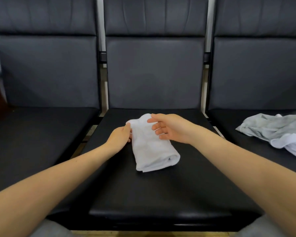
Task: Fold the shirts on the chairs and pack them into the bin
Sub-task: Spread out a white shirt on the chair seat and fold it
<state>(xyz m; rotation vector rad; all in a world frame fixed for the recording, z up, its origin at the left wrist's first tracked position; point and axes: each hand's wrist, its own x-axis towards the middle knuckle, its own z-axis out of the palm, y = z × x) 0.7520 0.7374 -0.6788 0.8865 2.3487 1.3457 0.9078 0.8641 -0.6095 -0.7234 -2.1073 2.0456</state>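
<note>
A white shirt (152,149), folded into a narrow thick bundle, lies on the seat of the middle black chair (161,194). My left hand (120,135) grips the bundle's far left edge, fingers curled into the cloth. My right hand (167,127) hovers over the far end with fingers spread and relaxed, the thumb touching the top fold. A crumpled grey shirt (270,127) and a white shirt (292,146) lie in a heap on the right chair's seat. No bin is in view.
Three black padded chairs stand side by side with narrow gaps between them. The left chair's seat (32,142) has nothing on it. My grey-clad knees (46,230) show at the bottom edge, close to the middle chair's front.
</note>
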